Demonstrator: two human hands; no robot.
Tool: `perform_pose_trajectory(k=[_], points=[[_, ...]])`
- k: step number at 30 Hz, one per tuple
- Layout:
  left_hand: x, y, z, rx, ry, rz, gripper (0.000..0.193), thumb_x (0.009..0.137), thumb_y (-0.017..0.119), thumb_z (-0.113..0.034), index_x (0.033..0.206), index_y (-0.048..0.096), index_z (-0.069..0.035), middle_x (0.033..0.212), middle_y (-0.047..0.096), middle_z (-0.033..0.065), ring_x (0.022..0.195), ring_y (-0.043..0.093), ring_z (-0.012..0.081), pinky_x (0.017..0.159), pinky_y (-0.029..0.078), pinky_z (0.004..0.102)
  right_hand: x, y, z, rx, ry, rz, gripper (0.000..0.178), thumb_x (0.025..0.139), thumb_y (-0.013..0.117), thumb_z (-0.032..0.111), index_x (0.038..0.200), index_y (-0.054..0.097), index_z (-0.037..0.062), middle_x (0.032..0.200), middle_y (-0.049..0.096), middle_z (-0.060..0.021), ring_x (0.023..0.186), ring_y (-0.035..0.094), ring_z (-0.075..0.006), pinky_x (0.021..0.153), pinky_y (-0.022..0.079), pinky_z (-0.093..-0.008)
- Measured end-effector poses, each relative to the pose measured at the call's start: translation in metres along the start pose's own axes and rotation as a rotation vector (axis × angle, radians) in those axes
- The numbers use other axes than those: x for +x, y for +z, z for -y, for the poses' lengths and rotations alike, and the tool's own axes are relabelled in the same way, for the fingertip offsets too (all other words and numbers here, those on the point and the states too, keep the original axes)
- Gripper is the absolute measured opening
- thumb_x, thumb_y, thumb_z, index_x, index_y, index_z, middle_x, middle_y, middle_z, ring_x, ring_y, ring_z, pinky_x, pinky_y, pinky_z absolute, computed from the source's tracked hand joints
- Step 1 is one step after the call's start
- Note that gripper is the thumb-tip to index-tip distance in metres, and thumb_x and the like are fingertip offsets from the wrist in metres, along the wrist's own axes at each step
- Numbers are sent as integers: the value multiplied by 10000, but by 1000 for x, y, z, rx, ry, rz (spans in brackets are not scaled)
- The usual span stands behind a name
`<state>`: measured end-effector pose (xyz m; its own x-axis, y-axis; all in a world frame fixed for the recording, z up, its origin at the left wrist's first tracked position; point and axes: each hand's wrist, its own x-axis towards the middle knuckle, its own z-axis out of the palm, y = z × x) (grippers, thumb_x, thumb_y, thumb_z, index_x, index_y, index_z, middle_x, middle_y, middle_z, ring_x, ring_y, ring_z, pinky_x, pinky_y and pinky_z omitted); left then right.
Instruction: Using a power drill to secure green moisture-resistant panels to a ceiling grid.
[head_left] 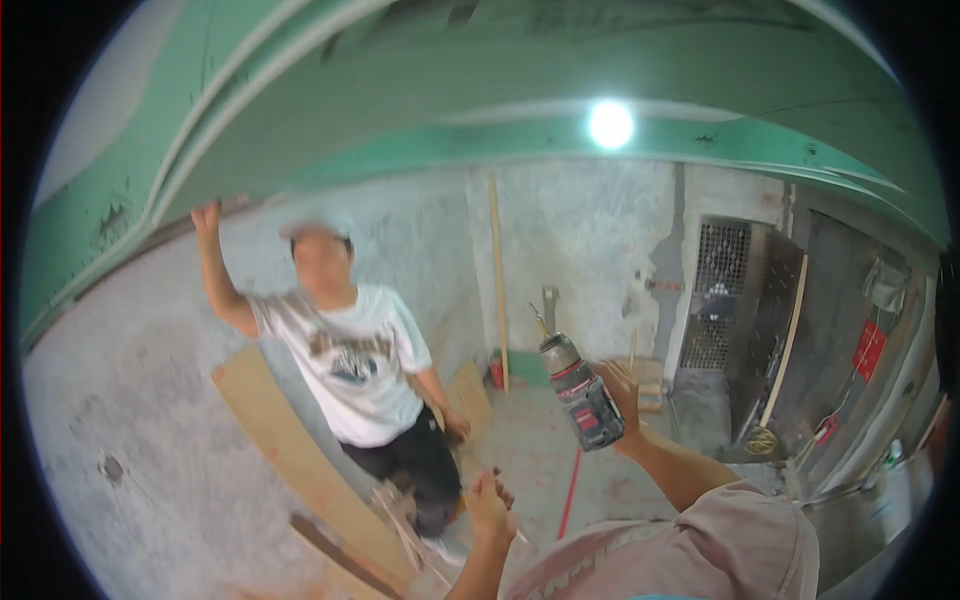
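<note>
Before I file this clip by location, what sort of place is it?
Probably a room under renovation: the walls are bare and patchy, a long board stands by one wall, and the right hand holds a power drill.

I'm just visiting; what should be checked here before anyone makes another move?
1. Drill in the right hand: ok, held.
2. Bit fitted: ok, it points upward from the drill.
3. Bit apart from the co-worker: ok, a gap shows.
4. Left hand gripping anything: cannot tell; its fingers are curled.
5. Light: ok, the lamp is lit.
</note>
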<state>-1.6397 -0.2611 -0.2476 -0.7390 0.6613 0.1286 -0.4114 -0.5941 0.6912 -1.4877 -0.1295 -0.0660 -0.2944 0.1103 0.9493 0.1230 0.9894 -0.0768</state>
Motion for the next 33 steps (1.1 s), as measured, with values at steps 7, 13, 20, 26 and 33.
perform_pose_trajectory(k=[7, 13, 20, 26, 33], points=[[-85, -122, 91, -365, -587, -645, 137, 869, 452, -202, 829, 533, -99, 599, 442, -27, 471, 365, 115, 456, 304, 271, -186, -8, -145, -237, 879, 622, 375, 762, 649, 207, 1131, 614, 156, 1000, 654, -184, 971, 609, -378, 789, 487, -425], [-136, -99, 86, -491, -428, -777, 159, 786, 445, -69, 904, 549, -51, 703, 504, 25, 563, 431, 137, 524, 360, 266, -277, -87, -238, -585, 1007, 1244, 341, 727, 672, 227, 1057, 658, 142, 984, 666, -180, 946, 626, -370, 806, 498, -441], [-212, -71, 98, -426, -147, -960, 162, 853, 469, -23, 996, 545, -27, 818, 544, 47, 629, 461, 126, 566, 384, 261, -339, -115, -305, -552, 891, 1961, 275, 682, 657, 213, 899, 698, 49, 888, 686, -173, 868, 667, -321, 743, 513, -406], [-220, -12, 117, -378, -226, -973, 134, 903, 533, -104, 1018, 540, -36, 784, 547, 18, 584, 431, 106, 549, 357, 257, -425, -106, -370, -295, 1155, 1938, 306, 579, 768, 220, 787, 697, 8, 740, 676, -137, 681, 659, -239, 626, 509, -368], [-196, 1, 89, -166, -420, -794, 302, 933, 514, -138, 665, 374, -147, 536, 321, -42, 449, 275, 91, 464, 262, 243, -498, -159, -331, -8, 1177, 1698, 348, 699, 611, 233, 958, 618, 1, 820, 654, -191, 776, 650, -300, 676, 505, -421]])
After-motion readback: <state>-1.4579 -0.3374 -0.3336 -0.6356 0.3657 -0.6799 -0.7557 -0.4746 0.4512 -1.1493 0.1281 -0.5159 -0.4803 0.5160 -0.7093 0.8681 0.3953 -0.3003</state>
